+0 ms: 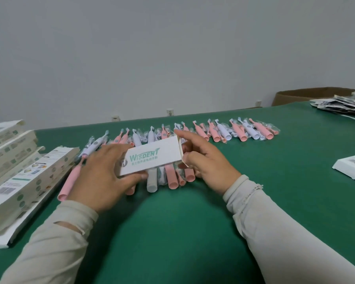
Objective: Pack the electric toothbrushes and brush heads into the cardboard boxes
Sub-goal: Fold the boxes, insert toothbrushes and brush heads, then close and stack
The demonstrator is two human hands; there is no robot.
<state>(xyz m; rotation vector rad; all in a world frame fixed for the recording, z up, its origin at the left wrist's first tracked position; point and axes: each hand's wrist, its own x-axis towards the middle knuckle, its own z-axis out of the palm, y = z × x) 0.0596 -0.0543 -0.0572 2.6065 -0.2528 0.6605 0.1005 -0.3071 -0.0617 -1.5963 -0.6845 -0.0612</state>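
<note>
We hold white rectangular cardboard box [152, 158] above green counter [182, 232]: left hand [103, 177] grips near end, right hand [205, 160] pinches open flap; pink and white toothbrushes [223, 131] beyond grip.

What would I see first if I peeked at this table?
First, the white cardboard box with green WISDENT lettering, held mid-table between the left hand and right hand. Behind it, a long row of pink and white electric toothbrushes crosses the green table; printed open boxes lie left.
</note>
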